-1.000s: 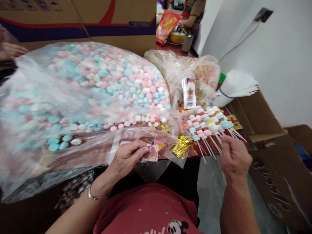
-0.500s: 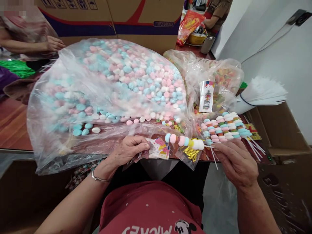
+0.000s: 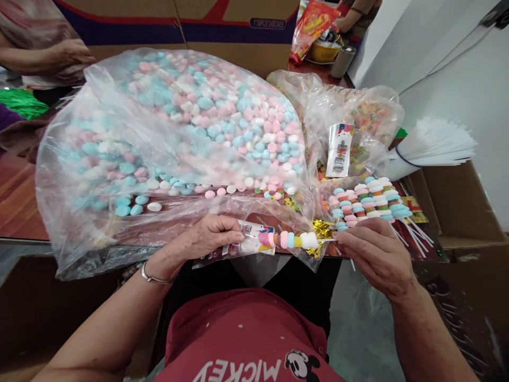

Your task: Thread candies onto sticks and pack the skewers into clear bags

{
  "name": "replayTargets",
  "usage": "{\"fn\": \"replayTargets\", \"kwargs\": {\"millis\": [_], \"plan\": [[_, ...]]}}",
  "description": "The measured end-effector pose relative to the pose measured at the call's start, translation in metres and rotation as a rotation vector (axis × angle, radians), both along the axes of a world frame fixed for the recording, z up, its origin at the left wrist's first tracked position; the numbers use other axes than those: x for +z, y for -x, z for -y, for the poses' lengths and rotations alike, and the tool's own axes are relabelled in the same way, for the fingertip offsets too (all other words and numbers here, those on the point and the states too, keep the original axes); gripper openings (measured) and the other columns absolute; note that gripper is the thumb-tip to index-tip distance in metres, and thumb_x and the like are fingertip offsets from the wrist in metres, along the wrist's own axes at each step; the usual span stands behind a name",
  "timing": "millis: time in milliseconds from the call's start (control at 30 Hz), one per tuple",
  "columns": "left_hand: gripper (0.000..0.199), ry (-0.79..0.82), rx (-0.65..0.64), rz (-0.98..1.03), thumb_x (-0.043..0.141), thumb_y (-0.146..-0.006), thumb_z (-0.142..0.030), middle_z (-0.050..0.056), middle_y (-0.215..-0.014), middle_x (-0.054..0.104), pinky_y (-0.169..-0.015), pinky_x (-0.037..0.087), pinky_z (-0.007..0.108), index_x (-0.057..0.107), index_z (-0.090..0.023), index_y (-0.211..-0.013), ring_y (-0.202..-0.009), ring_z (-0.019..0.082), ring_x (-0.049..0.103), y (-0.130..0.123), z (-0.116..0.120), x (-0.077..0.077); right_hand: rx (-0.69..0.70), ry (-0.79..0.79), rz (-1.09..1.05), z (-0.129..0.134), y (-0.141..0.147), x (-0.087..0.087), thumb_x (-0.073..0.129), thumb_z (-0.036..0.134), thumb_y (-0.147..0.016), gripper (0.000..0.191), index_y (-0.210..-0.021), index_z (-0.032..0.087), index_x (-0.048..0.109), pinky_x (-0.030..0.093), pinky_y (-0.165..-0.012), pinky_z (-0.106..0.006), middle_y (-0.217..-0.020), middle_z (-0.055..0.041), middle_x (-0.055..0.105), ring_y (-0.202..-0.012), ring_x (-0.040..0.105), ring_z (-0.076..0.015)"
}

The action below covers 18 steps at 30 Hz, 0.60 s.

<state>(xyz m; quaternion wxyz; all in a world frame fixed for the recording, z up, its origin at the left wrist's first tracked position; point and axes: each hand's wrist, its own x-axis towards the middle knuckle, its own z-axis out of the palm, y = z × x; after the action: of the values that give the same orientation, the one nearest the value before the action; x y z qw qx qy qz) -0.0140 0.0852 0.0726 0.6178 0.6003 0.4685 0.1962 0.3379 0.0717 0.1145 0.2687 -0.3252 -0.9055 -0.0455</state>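
Note:
My left hand (image 3: 214, 234) pinches the left end of a clear printed plastic bag (image 3: 251, 245) at the table's front edge. My right hand (image 3: 376, 257) grips the white stick of a marshmallow skewer (image 3: 293, 240), which lies level, pointing left. Its left end overlaps the bag's printed opening and looks to be partly inside. Behind the skewer, gold twist ties (image 3: 323, 229) rest on a small clear packet. Finished-looking skewers (image 3: 366, 204) lie stacked just beyond my right hand. A large clear sack of pink, blue and white marshmallows (image 3: 222, 122) spreads out beyond my left hand.
A second clear sack holds gummy rings (image 3: 368, 114), with a stack of printed bags (image 3: 340, 151) on it. White sticks (image 3: 437, 143) stand bundled at right above an open carton (image 3: 453, 207). A large cardboard box (image 3: 234, 34) closes off the back. A co-worker's hands (image 3: 71, 55) are at upper left.
The skewer has moved left with my right hand, so its far end now overlaps the printed bag. My left hand still pinches the bag. The view has shifted slightly.

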Motion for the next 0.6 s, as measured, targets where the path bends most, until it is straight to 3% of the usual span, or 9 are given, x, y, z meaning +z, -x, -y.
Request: {"fn": "replayTargets", "kwargs": {"millis": [100,267,600], "plan": [[0.030,-0.053,-0.073,0.003,0.063,-0.080,-0.039,-0.005,-0.046,0.050,-0.036,0.028,0.017,0.062,-0.017,-0.060,-0.037,0.006,0.038,-0.001,-0.004,0.006,-0.038,0.120,-0.023,-0.004,0.005,-0.002,0.052,0.023,-0.096,0.017,-0.098,0.025,0.069,0.048,-0.069,-0.035,-0.078,-0.0032,0.070,-0.071,0.059,-0.0186],[0.028,-0.118,-0.123,0.006,0.062,-0.082,-0.035,-0.005,-0.048,0.050,-0.039,0.028,0.017,0.061,-0.017,-0.060,-0.042,0.006,0.039,-0.002,-0.008,0.010,0.041,0.213,-0.070,-0.007,0.020,-0.004,0.051,0.016,-0.095,0.016,-0.092,0.022,0.066,0.045,-0.068,-0.032,-0.074,-0.0006,0.068,-0.066,0.054,-0.0154],[0.024,-0.220,-0.283,0.017,0.058,-0.090,-0.034,-0.003,-0.062,0.054,-0.048,0.035,0.017,0.065,-0.015,-0.076,-0.054,0.008,0.044,0.009,-0.014,-0.004,-0.026,0.213,-0.193,0.002,0.028,-0.017,0.053,0.010,-0.092,0.016,-0.093,0.021,0.064,0.046,-0.067,-0.030,-0.076,-0.0022,0.066,-0.070,0.055,-0.0165]]}}
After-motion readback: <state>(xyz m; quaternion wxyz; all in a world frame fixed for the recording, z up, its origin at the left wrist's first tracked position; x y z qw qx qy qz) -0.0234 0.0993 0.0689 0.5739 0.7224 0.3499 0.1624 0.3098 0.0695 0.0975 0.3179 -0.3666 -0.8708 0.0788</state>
